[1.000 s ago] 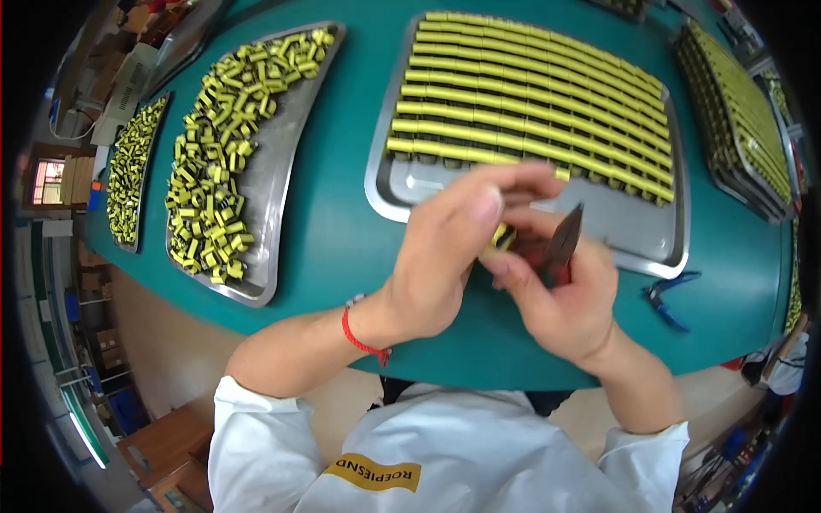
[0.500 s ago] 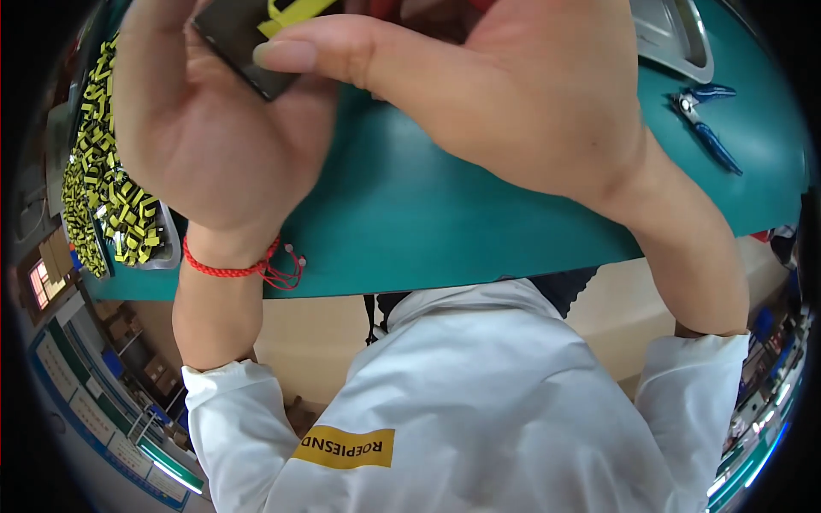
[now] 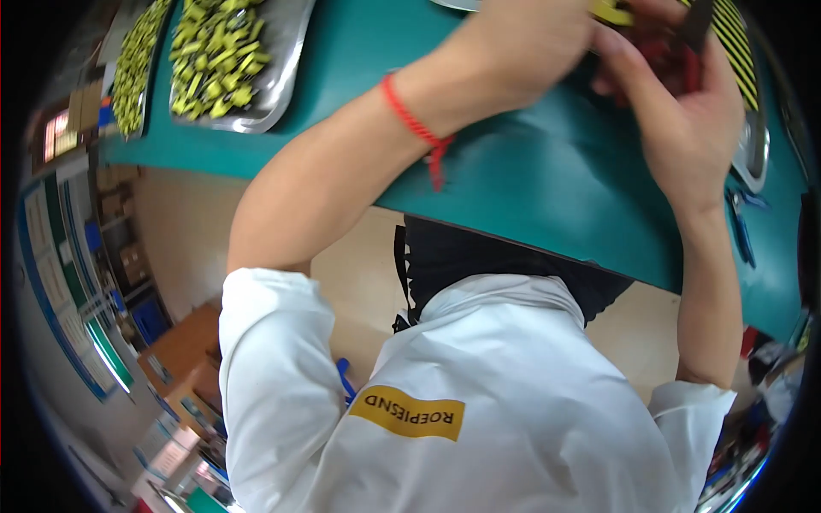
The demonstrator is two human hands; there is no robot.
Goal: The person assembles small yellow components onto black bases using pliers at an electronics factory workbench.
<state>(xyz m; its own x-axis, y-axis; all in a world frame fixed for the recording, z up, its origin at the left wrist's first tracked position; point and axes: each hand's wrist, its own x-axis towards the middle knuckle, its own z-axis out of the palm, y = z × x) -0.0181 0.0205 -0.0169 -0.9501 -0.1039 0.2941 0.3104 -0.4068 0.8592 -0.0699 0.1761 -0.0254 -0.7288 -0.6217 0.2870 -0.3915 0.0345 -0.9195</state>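
My left hand (image 3: 534, 43) reaches across toward the right at the top edge, a red braided cord on its wrist. It is smeared by motion and its fingers are mostly hidden. A small yellow piece (image 3: 611, 12) shows between the two hands; which hand touches it I cannot tell. My right hand (image 3: 684, 141) is closed around red-handled pliers (image 3: 691, 68), whose dark jaws point up past the fingers. Behind that hand, yellow-and-black striped pieces (image 3: 734, 51) are lined up in rows by a metal tray (image 3: 756, 162).
On the left, a metal tray (image 3: 286, 90) holds a heap of small yellow-and-black pieces (image 3: 218, 60). Another heap (image 3: 137, 73) lies farther left. Blue-handled pliers (image 3: 741, 227) rest on the green tabletop (image 3: 547, 171) at the right, near its front edge.
My left hand has swung from the upper left across to the right, and its dark piece is no longer plainly visible. My right hand has shifted right with the red-handled pliers. The view has turned.
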